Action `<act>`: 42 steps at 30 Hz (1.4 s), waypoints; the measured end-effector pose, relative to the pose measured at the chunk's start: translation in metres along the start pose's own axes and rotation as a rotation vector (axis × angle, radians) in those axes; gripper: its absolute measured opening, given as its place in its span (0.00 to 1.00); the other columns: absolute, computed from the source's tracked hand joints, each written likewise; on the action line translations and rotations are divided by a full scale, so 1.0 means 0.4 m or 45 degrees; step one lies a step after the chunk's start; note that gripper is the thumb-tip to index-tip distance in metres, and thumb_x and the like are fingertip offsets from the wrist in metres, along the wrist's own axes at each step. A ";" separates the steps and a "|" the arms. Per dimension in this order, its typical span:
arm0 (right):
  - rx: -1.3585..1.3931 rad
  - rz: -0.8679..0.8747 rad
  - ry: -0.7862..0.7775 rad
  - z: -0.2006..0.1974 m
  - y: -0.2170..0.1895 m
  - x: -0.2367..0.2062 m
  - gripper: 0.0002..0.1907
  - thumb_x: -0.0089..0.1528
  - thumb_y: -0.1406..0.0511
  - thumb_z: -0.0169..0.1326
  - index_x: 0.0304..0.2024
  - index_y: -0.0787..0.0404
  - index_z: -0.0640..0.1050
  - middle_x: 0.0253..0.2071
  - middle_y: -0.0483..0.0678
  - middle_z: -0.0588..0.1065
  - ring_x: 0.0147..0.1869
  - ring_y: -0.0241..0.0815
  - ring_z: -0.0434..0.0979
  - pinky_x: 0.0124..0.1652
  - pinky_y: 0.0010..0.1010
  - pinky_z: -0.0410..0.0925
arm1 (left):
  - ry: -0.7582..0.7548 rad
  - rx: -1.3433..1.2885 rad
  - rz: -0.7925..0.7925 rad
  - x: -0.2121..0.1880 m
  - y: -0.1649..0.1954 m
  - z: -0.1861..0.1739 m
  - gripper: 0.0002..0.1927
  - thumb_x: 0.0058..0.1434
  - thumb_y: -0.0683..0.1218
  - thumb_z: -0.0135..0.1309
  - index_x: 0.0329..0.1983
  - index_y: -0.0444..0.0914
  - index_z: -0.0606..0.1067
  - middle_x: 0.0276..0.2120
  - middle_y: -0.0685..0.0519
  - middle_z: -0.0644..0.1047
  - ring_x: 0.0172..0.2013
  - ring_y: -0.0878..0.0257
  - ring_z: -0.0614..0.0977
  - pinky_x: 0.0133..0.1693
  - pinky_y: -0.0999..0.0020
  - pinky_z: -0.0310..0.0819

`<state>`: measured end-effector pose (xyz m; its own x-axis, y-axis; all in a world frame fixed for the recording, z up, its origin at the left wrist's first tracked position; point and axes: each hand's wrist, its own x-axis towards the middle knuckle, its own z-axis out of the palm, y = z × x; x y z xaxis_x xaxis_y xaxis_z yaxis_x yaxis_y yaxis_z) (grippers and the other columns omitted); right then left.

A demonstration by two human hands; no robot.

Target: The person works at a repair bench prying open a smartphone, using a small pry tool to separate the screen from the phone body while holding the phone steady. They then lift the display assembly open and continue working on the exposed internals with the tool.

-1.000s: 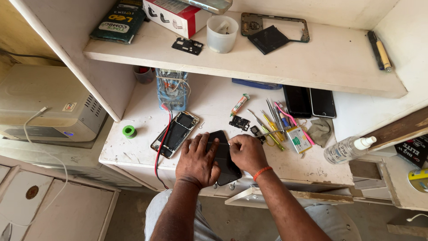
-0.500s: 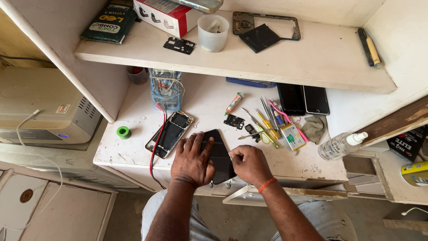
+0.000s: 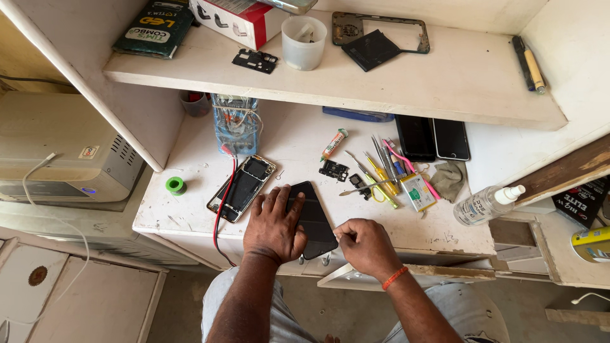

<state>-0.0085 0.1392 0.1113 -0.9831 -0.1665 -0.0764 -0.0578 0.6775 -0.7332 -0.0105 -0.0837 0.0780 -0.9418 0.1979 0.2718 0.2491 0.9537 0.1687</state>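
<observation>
Hands met over a dark phone (image 3: 316,219) at the near edge of the white bench (image 3: 298,143); we saw the left hand (image 3: 274,227) spread flat, palm down, its fingers pressing on the phone's left half and pinning it to the surface, so it was open and grasping nothing; the right hand (image 3: 365,246) was curled loosely shut at the phone's lower right corner, thumb and forefinger pinched together against that edge, though we could not tell whether they held some small tool or only the phone's rim; an orange band (image 3: 394,277) circled the right wrist. Just beyond the left hand's knuckles lay an opened phone frame (image 3: 243,188) with its insides showing, a red wire (image 3: 223,203) running along it and down over the bench edge; further left of that hand sat a small green roll (image 3: 175,185). Ahead of the right hand, well apart from it, we saw a scatter of tweezers and thin tools (image 3: 380,173), a small black part (image 3: 333,170), and two dark phones (image 3: 433,138) lying side by side; off to its right a clear spray bottle (image 3: 486,204) lay on its side.
</observation>
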 end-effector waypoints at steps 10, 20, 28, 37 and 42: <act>0.035 0.067 -0.011 0.003 0.011 -0.016 0.06 0.57 0.69 0.60 0.35 0.64 0.85 0.30 0.47 0.85 0.29 0.31 0.82 0.33 0.26 0.75 | -0.001 -0.011 -0.002 -0.003 -0.005 -0.004 0.40 0.52 0.57 0.43 0.71 0.45 0.65 0.67 0.39 0.63 0.67 0.46 0.63 0.67 0.44 0.49; 0.047 0.180 -0.028 0.015 0.030 -0.016 0.07 0.57 0.69 0.61 0.37 0.63 0.86 0.30 0.46 0.85 0.28 0.31 0.79 0.32 0.26 0.74 | 0.022 -0.025 0.004 -0.007 -0.009 0.002 0.40 0.52 0.57 0.43 0.70 0.44 0.66 0.68 0.39 0.64 0.67 0.46 0.64 0.67 0.44 0.49; 0.227 0.342 -0.038 0.018 0.032 -0.049 0.08 0.57 0.71 0.60 0.38 0.67 0.86 0.26 0.47 0.82 0.25 0.33 0.75 0.27 0.26 0.70 | 0.031 -0.019 -0.004 -0.010 -0.008 0.004 0.40 0.52 0.57 0.42 0.70 0.44 0.66 0.67 0.38 0.64 0.67 0.46 0.64 0.66 0.44 0.50; 0.997 0.533 0.157 0.091 0.062 -0.099 0.10 0.57 0.75 0.59 0.42 0.72 0.83 0.28 0.49 0.80 0.24 0.34 0.75 0.22 0.28 0.71 | 0.059 -0.029 0.015 -0.014 -0.009 0.003 0.39 0.52 0.58 0.42 0.69 0.42 0.67 0.67 0.37 0.65 0.66 0.45 0.65 0.66 0.44 0.51; 1.145 0.598 0.323 0.136 0.034 -0.124 0.10 0.57 0.74 0.61 0.42 0.70 0.83 0.28 0.50 0.79 0.24 0.35 0.74 0.23 0.29 0.72 | 0.091 -0.040 0.025 -0.012 -0.007 0.004 0.40 0.50 0.57 0.44 0.69 0.41 0.67 0.66 0.37 0.65 0.66 0.45 0.65 0.66 0.43 0.50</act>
<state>0.0488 0.1178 0.0685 -0.8868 0.2012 -0.4161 0.3879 -0.1654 -0.9067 -0.0072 -0.0869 0.0746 -0.9184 0.1991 0.3420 0.2757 0.9419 0.1920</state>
